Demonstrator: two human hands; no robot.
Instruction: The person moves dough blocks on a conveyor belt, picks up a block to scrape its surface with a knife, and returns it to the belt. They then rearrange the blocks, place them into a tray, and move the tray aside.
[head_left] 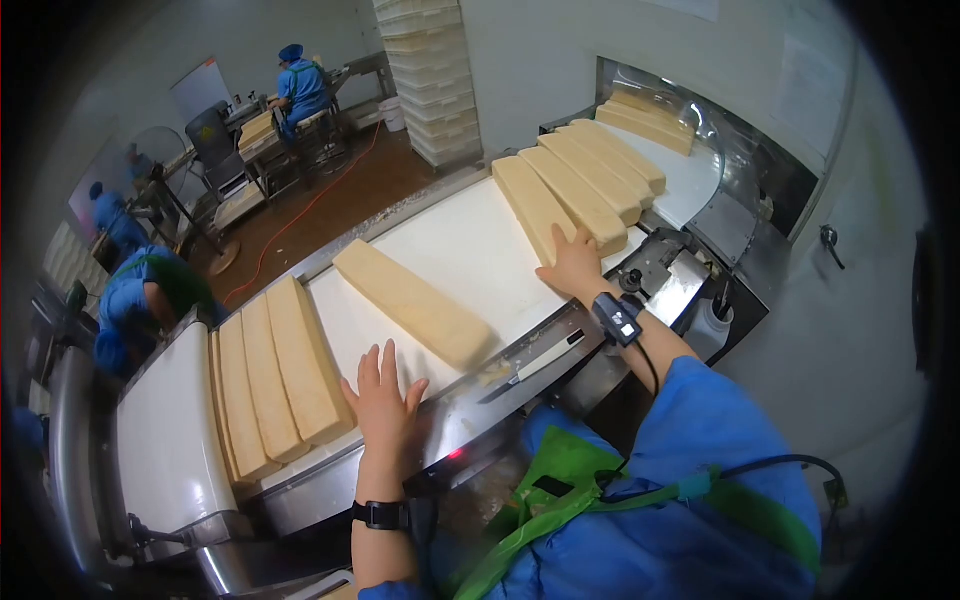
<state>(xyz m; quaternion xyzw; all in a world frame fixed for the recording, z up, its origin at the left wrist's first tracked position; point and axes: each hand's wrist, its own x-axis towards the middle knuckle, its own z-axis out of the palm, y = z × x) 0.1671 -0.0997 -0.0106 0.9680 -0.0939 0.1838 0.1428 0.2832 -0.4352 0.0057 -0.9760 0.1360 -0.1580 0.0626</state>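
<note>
Long pale blocks lie on a white conveyor surface (420,235). My left hand (384,400), fingers spread, is beside the right end of a row of blocks (300,360) at the left; its thumb points toward a single block (415,305) lying diagonally in the middle. My right hand (576,265) has its fingers apart and rests on the near end of a block (530,205), the leftmost of a group of several blocks (590,175) at the right. Neither hand is closed round anything.
A knife (545,358) lies on the metal front edge. Farther right, more blocks (650,122) sit by a clear curved guard. A white container (708,330) hangs near my right forearm. Stacked white trays (430,80) stand behind. Co-workers in blue (303,90) are at the back and left.
</note>
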